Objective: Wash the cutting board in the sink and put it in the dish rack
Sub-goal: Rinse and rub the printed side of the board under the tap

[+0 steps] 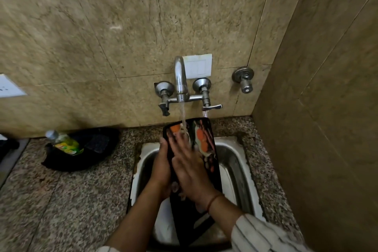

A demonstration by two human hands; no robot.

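A dark cutting board printed with orange vegetables stands tilted lengthwise over the steel sink, its far end under the running water from the tap. My left hand grips the board's left edge. With fingers spread flat, my right hand presses on the board's printed face, in the water stream. No dish rack is in view.
A black tray holding a green dish-soap bottle and a dark scrub pad sits on the granite counter left of the sink. Tiled walls close in behind and on the right. A spare valve sticks out of the back wall.
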